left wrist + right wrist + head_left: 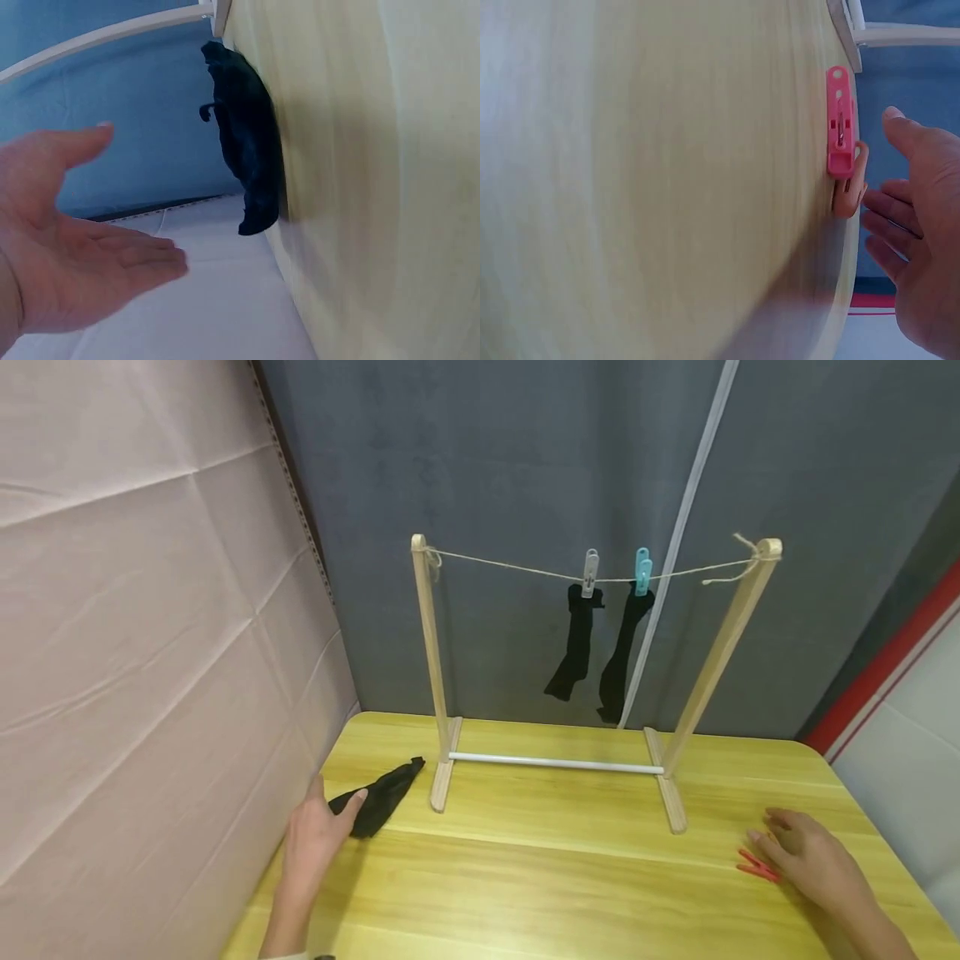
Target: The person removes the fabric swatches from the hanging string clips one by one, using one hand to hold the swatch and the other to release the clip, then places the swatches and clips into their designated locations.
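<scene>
Room: a dark grey fabric curtain (487, 468) closes the back, a creased pale pink cloth wall (150, 610) the left, with a red strip (892, 660) at the right. Surface: a yellow wood-grain table (525, 893) with rounded far corners. On it stands a pale wooden drying rack with a white crossbar (555, 763); a thin twine line (510, 565) is tied between its posts. Two black sock-shaped cloths (579, 643) hang there, the left under a grey plastic clothespin (590, 573), the right under a light-blue plastic clothespin (642, 572). A third, loose black cloth (384, 797) lies on the table just left of the rack's left foot. Left hand (315, 827): beside that cloth, thumb and fingers spread, grasping nothing; the left wrist view shows a gap. Right hand (813, 860): fingers loosely bent, unclenched, beside a red plastic clothespin (840, 120) and an orange clothespin (850, 195); contact with the orange one cannot be told. Step, as judged: reaching for cloth and clothespin together, neither yet picked up. Next move would call for a left pinch on the cloth and a right thumb-and-finger grip on one clothespin.
</scene>
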`<state>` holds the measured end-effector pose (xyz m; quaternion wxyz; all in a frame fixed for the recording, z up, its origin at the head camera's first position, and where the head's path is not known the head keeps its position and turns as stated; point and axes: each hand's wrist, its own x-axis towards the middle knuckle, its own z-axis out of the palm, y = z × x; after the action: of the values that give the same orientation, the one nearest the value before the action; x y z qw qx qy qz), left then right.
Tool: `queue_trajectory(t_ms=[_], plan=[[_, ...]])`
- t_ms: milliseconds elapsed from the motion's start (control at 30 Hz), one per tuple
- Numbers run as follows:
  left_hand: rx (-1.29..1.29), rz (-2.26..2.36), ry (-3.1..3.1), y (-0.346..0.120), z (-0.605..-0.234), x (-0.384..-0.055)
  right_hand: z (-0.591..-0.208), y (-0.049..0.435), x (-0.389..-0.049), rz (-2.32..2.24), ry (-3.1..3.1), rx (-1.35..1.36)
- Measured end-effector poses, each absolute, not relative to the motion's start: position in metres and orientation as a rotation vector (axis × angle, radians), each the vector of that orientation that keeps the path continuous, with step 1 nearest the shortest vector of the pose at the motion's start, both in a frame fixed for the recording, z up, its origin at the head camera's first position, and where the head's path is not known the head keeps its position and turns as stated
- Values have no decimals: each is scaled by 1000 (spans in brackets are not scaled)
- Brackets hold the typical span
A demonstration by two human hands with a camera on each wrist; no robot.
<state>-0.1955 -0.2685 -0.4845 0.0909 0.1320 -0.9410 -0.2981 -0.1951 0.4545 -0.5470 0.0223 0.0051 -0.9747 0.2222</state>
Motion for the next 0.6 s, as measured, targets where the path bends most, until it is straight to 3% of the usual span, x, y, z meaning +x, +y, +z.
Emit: queue_trajectory(t_ms=[267, 600], plan=[[331, -1028, -2719, -251, -486, -202, -539, 432, -190, 771, -2887, 18], [18, -1366, -2528, -226, -484, -206, -507, 382, -191, 935, -2666, 108]])
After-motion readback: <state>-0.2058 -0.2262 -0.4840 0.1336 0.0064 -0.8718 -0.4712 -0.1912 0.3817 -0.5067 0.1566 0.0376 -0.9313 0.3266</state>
